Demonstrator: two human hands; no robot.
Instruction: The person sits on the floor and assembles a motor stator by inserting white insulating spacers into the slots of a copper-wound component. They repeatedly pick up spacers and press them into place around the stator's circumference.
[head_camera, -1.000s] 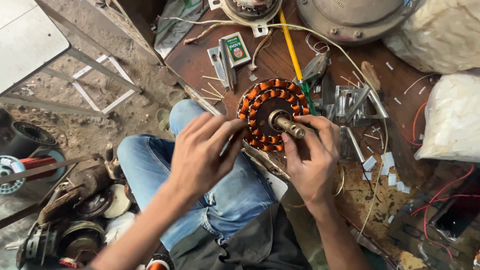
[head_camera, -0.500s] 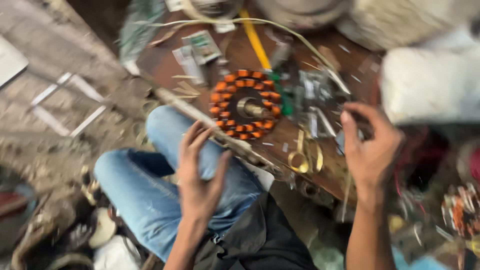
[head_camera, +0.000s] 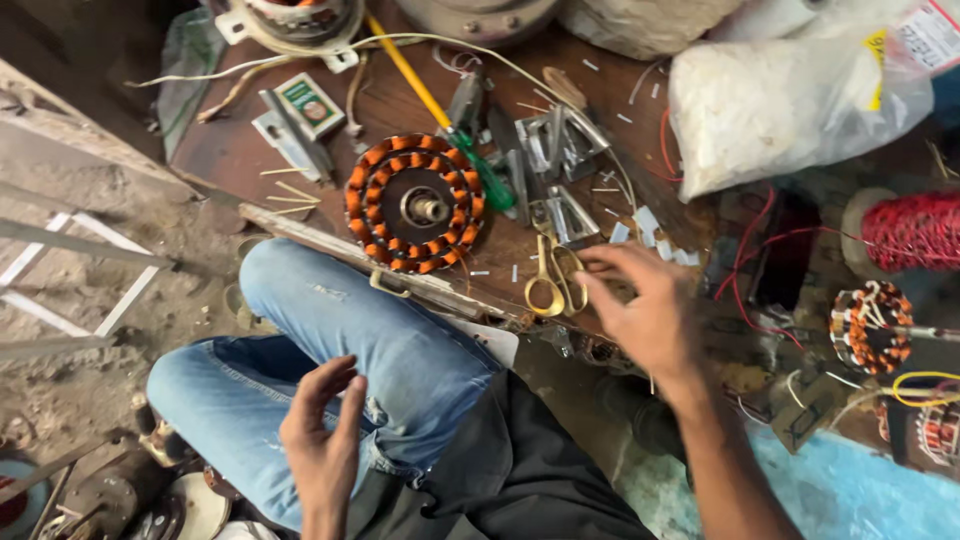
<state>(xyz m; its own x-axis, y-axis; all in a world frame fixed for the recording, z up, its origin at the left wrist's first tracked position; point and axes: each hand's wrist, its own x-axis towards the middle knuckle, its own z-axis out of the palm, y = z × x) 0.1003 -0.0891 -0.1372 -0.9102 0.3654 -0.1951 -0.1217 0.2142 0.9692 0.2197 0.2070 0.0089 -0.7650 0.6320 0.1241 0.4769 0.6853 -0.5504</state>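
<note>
Head view looks down on a cluttered wooden tabletop (head_camera: 240, 150) and the person's lap in blue jeans (head_camera: 330, 350). At centre frame lies a round motor winding (head_camera: 415, 203), a ring of orange copper coils around a dark core with a short metal shaft standing up in the middle; no hand touches it. The right hand (head_camera: 640, 310) reaches over the tabletop's near edge at centre right, fingers spread and curled down, fingertips just beside the yellow-handled scissors (head_camera: 552, 278) and some small white slips (head_camera: 655, 235). Whether it already pinches anything cannot be told; it looks empty. The left hand (head_camera: 325, 435) hangs loose over the thigh in the lower left of the frame, palm open, holding nothing.

Above the winding a yellow and green screwdriver (head_camera: 440, 115) runs diagonally, with bent metal pieces (head_camera: 555, 150) to its right. A white plastic bag (head_camera: 790, 100) fills the upper right, a spool of red wire (head_camera: 915, 230) sits at the right edge, and a second, smaller winding (head_camera: 868, 325) lies below it.

Judging by the reach, the step in hand is fetching a tool or a slip beside the winding. A clean pick would call for closing the fingers on the scissor loops or on one slip without dragging the loose bits off the edge.
</note>
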